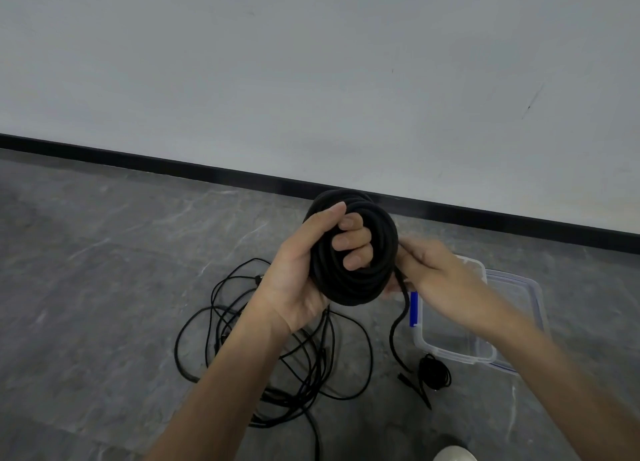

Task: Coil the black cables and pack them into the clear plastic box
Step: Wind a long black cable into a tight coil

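My left hand (311,266) grips a thick coil of black cable (377,252), held up in front of me with the fingers curled through its middle. My right hand (429,270) pinches the cable at the coil's right side, where the loose tail (398,325) hangs down toward the floor. The clear plastic box (450,349) with a blue clip lies open on the floor under my right forearm. A tangle of thin black cables (263,343) lies loose on the floor below my left arm. A small coiled black cable (434,372) sits beside the box's near corner.
The grey stone floor meets a white wall along a black skirting board (173,164). The box's clear lid (519,287) lies behind the box. A white shoe tip (455,453) shows at the bottom edge.
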